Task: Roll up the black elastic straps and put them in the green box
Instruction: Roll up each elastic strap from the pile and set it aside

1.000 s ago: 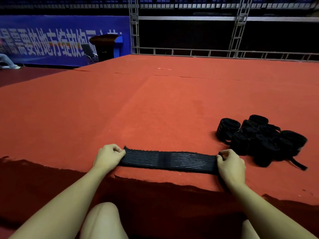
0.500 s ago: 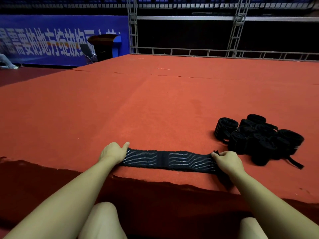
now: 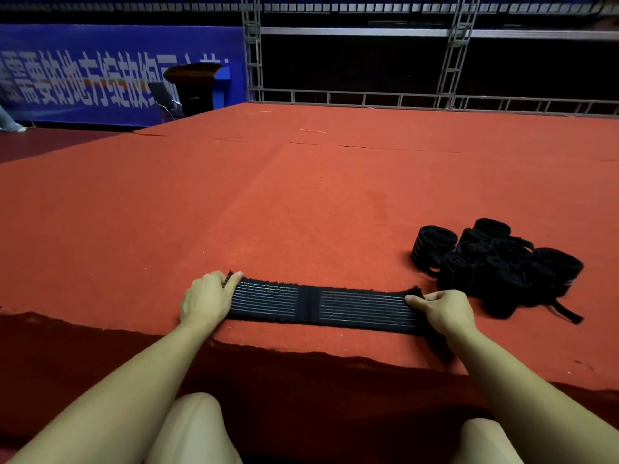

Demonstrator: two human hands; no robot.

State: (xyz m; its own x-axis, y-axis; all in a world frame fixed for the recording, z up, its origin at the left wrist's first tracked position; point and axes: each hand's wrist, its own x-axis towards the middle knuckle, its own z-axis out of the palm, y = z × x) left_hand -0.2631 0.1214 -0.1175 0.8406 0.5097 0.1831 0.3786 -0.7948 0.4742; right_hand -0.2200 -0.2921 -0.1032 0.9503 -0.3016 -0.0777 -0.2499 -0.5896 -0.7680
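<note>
Since the earlier frame the view has dipped a little and the right hand has crept inward along the strap, lifting its end off the stage (image 3: 301, 202), a red-carpeted platform filling the scene. At 3 o'clock from the hands a pile of rolled straps (image 3: 499, 266) sits on the carpet, well apart from the stage edge. The flat strap (image 3: 321, 304) lies along that edge, stretched between both hands. The left hand (image 3: 204, 299) rests on its left end, fingers curled over it. The right hand (image 3: 442, 309) pinches the raised right end between thumb and fingers.
</note>
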